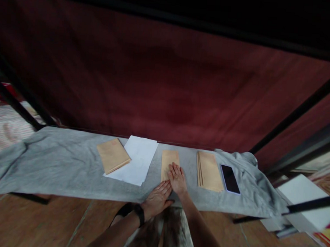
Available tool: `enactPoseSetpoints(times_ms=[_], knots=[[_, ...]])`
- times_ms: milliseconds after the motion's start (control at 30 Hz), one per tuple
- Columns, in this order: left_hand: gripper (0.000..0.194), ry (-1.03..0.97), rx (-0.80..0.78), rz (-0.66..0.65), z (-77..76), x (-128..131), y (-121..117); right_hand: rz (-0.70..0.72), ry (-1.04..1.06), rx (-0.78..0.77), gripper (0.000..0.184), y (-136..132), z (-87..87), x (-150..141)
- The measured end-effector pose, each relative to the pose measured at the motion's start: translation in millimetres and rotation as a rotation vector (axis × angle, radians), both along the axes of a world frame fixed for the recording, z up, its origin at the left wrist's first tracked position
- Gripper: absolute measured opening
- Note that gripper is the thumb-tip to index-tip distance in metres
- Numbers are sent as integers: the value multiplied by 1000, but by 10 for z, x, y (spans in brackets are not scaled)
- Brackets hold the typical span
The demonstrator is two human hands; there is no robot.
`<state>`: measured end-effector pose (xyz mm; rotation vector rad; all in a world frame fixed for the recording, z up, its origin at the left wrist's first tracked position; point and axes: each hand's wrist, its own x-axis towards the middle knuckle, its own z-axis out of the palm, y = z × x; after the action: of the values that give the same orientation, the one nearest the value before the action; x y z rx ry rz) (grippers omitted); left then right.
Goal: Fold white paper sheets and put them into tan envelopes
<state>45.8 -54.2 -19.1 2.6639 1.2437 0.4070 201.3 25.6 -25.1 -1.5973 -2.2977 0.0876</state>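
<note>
A brown paper envelope [167, 156] lies flat on the grey cloth in front of me, its lower part under my hands. My left hand [159, 197] rests flat on its near end, fingers stretched out. Just to the right, my right hand [177, 178] presses on the envelope's middle with fingers extended. To the left, several sheets of white paper [141, 159] lie on the cloth, with a stack of brown envelopes [112, 154] partly over them. Another stack of brown envelopes [210, 171] lies to the right, beside a dark-screened phone [230, 179].
The grey cloth [63, 162] covers a narrow, long surface and is wrinkled at both ends. Behind it hangs a dark red sheet [167, 83] between black metal bars [295, 112]. White boxes [306, 199] stand low at the right, above a tiled floor [74, 222].
</note>
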Motion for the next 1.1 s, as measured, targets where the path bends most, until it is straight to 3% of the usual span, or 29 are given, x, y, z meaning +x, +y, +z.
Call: enactPoseSetpoints(times_ms=[500,800,1100], knots=[[71,14,-67,16,12,74,-49,27,-44,-36,55,-70,14,43],[77,18,-85,-3,8,-28,-166,9,-59,29,55,-414,-74,259],[72,39,-40,28,30,-134,-290,-221,-76,2,58,-702,-97,304]])
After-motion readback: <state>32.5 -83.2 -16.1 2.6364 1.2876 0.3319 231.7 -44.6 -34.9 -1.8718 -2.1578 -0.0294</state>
